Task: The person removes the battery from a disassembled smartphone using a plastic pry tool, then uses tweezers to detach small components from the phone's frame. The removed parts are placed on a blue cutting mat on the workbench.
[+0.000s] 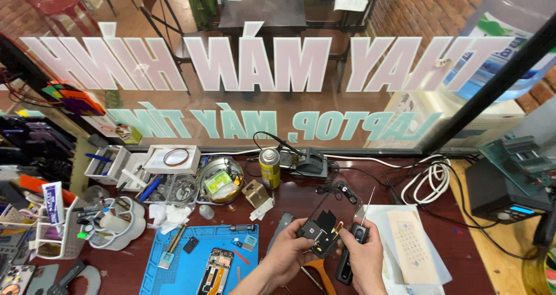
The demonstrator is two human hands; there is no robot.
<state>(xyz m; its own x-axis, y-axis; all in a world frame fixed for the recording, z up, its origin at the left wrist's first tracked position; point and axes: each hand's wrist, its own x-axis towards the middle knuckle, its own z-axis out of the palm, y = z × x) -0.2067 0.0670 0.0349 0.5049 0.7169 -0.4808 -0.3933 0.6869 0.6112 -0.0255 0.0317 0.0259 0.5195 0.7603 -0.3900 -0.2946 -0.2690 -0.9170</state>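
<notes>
My left hand [288,253] holds a small black electronic part [318,232] with a flex strip, raised above the dark red workbench [301,199]. My right hand [364,254] pinches thin metal tweezers [366,209] that point upward, their lower end close to the part. Under my hands lie an orange-handled tool [319,273] and a black device [344,270]. An opened phone [215,272] rests on the blue work mat [191,260] to the left.
A yellow spray can [269,167], a round metal tin [220,179], white trays and a tool cup [119,219] crowd the left. A white sheet [412,246], coiled white cable [428,182] and a black box [504,193] sit right. A lettered glass window rises behind.
</notes>
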